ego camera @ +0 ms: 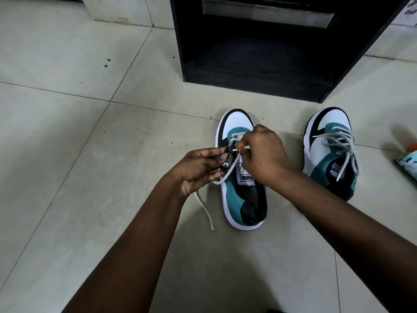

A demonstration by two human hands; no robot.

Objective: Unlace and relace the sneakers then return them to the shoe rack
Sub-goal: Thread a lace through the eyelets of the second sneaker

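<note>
Both hands at frame center: left hand grips the sneaker eyelet flap, right hand pinches the flat white lace tip. Second sneaker sits right, on glossy floor tiles.

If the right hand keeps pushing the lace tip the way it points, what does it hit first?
Most likely the eyelet flap that the left hand pinches; the right hand aims its lace tip there, though depth is unclear.

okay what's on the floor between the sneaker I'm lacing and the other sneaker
Only bare floor tile, apart from your right forearm crossing above it, in the head view. The sneaker being laced and the other sneaker stand apart, not touching.
</note>
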